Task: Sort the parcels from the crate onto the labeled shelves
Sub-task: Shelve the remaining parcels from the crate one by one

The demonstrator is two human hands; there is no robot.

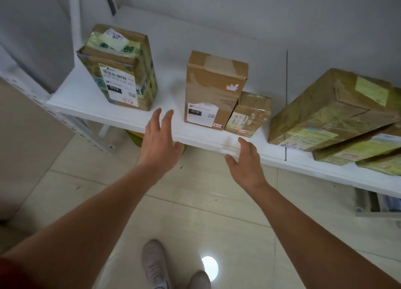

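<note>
Two parcels side by side, nothing held.
The brown parcel (214,89) is stood upright on the white shelf (169,56), with a small parcel (249,114) touching its right side. Nothing is gripped by the left hand (159,141) or the right hand (244,160), fingers spread loose. Placement is judged done; the crate, unseen, is called for next.

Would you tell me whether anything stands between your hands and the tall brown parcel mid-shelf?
Nothing visible does: the left hand and right hand hover open before the tall brown parcel, only shelf surface between.
</note>
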